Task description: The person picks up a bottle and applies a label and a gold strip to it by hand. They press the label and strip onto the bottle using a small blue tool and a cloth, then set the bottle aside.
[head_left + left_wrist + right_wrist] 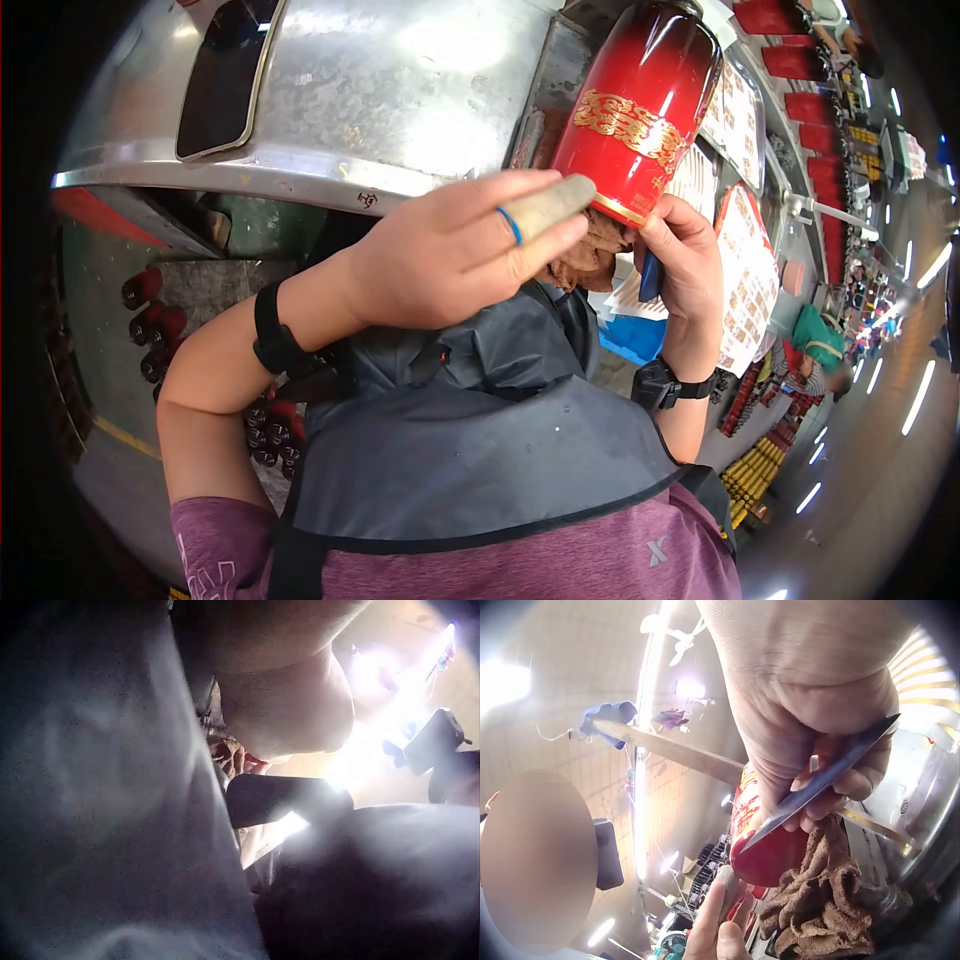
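Note:
A glossy red bottle, dark toward its neck and banded in gold pattern, lies tilted with its base toward me, over a brown cloth. My left hand reaches across with fingers extended, the fingertips at the edge of the base. One finger wears a pale cover with a blue band round it. At the base's other side, my right hand has its thumb and fingertips close together. In the right wrist view its curled fingers grip a flat pointed steel knife blade, which crosses the red base.
A phone rests on the metal bench at the left. Printed sheets hang or lie to the right, above a blue bin. Several dark red bottles stand below at left. A dark apron covers my lap.

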`<state>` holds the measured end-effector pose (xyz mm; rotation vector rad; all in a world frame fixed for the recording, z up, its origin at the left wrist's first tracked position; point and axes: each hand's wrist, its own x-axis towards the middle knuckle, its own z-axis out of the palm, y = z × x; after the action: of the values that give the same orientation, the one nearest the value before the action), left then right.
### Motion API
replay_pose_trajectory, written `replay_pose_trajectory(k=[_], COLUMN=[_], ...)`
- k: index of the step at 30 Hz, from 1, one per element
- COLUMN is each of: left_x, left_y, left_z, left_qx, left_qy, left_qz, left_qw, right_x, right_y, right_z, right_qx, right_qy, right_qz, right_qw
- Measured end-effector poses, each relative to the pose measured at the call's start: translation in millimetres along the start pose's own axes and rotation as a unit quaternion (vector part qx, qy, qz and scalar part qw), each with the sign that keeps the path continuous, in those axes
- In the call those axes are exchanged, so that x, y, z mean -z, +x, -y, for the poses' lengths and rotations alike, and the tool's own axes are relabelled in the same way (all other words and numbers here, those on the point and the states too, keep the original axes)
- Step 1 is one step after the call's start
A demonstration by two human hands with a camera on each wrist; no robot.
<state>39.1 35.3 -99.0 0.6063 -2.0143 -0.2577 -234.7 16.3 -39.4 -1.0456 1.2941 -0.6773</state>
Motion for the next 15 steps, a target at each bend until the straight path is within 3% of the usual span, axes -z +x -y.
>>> replay_pose_trajectory(k=[3, 8, 10, 15], left_x=[-5.9, -20.1, -27.2, -7.6], left_y=[4.0, 22.0, 22.1, 26.7], left_z=[0.5, -4.0, -1.8, -4.5], left_qx=[-0.054, -0.040, -0.110, -0.109], left_qy=[0.025, 0.043, 0.138, 0.154], left_qz=[0.015, -0.020, 0.009, 0.071], left_qw=[0.998, 0.998, 0.984, 0.979], right_x=[-1.9, -2.9, -1.5, -6.0], right_y=[0.4, 1.8, 2.4, 1.0], right_z=[0.1, 0.3, -0.6, 2.7], right_qx=[0.005, 0.020, 0.022, 0.034], right_qy=[0.014, 0.009, 0.003, -0.018], right_qz=[0.005, 0.007, 0.003, 0.003], right_qw=[1.000, 1.000, 1.000, 0.999])
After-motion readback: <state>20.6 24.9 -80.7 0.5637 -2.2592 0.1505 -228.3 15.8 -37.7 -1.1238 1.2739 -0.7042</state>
